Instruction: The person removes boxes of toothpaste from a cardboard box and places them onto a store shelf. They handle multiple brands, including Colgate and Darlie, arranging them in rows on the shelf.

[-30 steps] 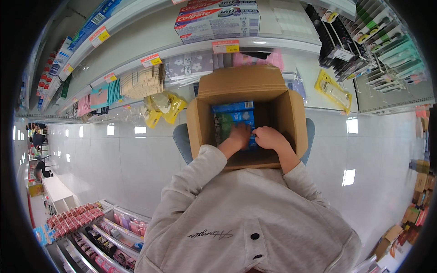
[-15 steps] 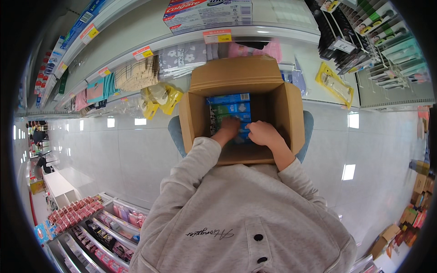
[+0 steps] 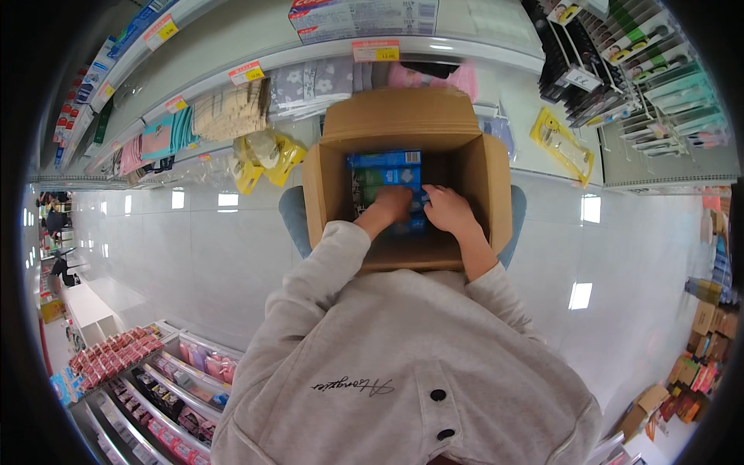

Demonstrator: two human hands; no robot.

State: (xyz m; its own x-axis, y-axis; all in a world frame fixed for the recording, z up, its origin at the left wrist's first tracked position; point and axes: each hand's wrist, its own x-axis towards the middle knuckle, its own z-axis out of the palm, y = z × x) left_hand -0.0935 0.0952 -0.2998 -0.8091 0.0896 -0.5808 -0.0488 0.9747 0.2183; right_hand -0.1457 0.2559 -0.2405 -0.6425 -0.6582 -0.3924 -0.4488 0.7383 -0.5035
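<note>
An open cardboard box (image 3: 494, 194) is in front of me, its far flap raised. Stacked along its left half are blue and green cartons (image 3: 385, 159). Over that stack is my left hand (image 3: 391, 203), its fingers bent downward and blurred, so their grip is unclear. Just to its right, my right hand (image 3: 446, 209) has curled fingers gripping the right edge of a blue carton (image 3: 421, 203). The right half of the box's inside is dark.
A shelf (image 3: 477, 48) ahead carries toothpaste packs (image 3: 360, 19), folded cloths (image 3: 229, 108) and yellow packets (image 3: 263, 163). Hanging racks (image 3: 655, 85) are at right. A second display (image 3: 167, 395) is behind left, stacked cartons (image 3: 705, 318) at far right, distant people (image 3: 54, 225) at far left.
The whole scene has shifted upward and slightly left in the picture. Both hands remain at the stack; my left hand's fingers have moved a little and are blurred.
</note>
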